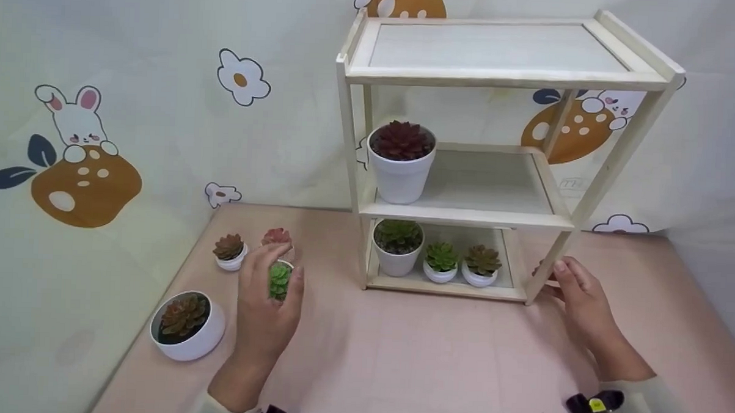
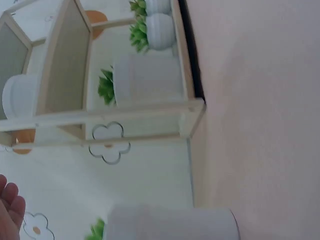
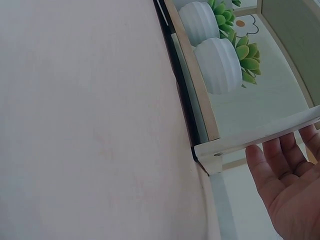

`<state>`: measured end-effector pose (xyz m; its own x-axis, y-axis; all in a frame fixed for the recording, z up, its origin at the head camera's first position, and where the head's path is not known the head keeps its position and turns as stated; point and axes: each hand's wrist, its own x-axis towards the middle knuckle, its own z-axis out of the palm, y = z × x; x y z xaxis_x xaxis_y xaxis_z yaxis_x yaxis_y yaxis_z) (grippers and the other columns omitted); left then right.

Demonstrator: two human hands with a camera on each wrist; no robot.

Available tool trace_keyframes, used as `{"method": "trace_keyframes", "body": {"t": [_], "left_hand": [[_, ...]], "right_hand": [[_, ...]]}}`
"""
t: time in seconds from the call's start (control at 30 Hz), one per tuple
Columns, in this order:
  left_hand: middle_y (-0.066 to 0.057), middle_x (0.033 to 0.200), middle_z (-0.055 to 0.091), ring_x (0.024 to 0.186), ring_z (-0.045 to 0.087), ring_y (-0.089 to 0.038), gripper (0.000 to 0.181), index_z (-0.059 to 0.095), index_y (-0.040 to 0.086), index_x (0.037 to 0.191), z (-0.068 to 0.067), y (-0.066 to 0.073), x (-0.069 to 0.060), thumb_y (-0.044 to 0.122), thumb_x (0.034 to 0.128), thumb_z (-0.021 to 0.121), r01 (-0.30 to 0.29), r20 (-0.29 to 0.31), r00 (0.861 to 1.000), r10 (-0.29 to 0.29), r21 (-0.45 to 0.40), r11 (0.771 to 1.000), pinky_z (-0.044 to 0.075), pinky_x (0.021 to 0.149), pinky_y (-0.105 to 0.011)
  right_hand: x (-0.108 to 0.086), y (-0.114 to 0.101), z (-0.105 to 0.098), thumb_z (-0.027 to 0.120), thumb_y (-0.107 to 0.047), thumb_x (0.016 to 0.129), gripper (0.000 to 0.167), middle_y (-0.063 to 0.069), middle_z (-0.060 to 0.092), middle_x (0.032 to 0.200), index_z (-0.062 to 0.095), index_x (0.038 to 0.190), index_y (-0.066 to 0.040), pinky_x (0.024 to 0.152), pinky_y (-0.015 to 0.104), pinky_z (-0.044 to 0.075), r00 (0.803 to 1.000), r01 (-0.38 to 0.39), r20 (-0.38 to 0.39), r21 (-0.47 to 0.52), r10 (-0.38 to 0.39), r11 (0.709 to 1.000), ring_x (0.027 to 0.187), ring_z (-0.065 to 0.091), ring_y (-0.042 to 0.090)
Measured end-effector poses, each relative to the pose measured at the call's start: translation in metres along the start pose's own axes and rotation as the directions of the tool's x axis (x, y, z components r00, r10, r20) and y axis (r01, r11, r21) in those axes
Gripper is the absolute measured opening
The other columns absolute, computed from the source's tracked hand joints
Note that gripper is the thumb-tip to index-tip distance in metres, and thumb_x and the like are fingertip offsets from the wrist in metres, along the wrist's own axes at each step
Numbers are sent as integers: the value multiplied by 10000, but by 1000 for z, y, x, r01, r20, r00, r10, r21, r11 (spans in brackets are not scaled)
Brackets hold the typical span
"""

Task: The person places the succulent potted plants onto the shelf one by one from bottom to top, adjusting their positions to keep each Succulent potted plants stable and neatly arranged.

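Observation:
My left hand (image 1: 267,307) hovers over a small green succulent (image 1: 278,281), thumb and fingers apart on either side of it. In the left wrist view its fingertips (image 2: 11,197) show beyond the plant top, apart from the white pot (image 2: 172,225). A pink succulent (image 1: 277,236) and a brownish one in a white pot (image 1: 230,261) stand just behind. On the right, my right hand (image 1: 584,303) holds the front right post of a wooden plant shelf (image 1: 459,217); in the right wrist view its fingers (image 3: 265,172) touch that post, and the thumb is hidden.
A dark red succulent in a white pot (image 1: 400,177) stands on the middle tier. A larger green one (image 1: 397,259) and two small potted ones (image 1: 441,273) (image 1: 480,276) line the bottom tier. Near the table's left edge sits a white bowl-shaped pot (image 1: 207,338). A printed curtain (image 1: 162,132) hangs behind.

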<state>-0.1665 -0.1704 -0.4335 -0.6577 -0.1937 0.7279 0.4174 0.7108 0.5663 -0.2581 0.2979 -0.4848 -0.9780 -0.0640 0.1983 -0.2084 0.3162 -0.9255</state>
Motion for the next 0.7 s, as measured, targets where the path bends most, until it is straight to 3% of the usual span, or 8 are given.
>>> {"method": "trace_keyframes", "body": {"t": [0.1,0.2,0.27,0.4,0.7], "left_hand": [[-164,1390,531,1350,454,-274,492,570,16,1366,-8,-14,-6,75,915,756,102,12,995,-102,-4,995,416,1110,-337],[-183,1478,441,1431,362,-311,646,483,5,1440,-14,-27,-13,130,890,800,246,39,969,-246,-20,969,354,1150,-553],[-191,1522,385,1470,307,-337,748,423,13,1484,-17,-34,-17,168,873,827,334,63,941,-332,-19,942,294,1192,-621],[-186,1587,279,1506,236,-352,939,313,61,1562,-19,-46,-23,242,833,874,472,123,875,-468,-2,882,242,1231,-648],[-269,1605,212,1501,248,-426,1183,139,46,1626,-18,-63,-26,252,767,925,622,252,757,-603,8,783,205,1266,-597]], "right_hand": [[0,1,0,371,-372,1138,484,-70,670,1120,574,1288,41,928,198,590,1000,-2,-1,-1,2,1000,1079,651,-3],[0,2,1,369,-385,1136,511,-59,667,1128,558,1292,63,931,185,583,1000,-5,7,7,5,1000,1087,652,6],[1,2,2,369,-383,1136,516,-49,666,1132,550,1290,74,932,179,580,1000,-7,13,15,7,1000,1094,653,21],[1,1,3,370,-389,1135,529,-43,669,1130,541,1297,85,929,167,574,1000,-12,10,20,12,1000,1096,651,26],[1,2,2,373,-379,1135,510,-16,658,1138,555,1275,76,932,200,588,1000,13,-2,48,-13,999,1097,654,40]]}}
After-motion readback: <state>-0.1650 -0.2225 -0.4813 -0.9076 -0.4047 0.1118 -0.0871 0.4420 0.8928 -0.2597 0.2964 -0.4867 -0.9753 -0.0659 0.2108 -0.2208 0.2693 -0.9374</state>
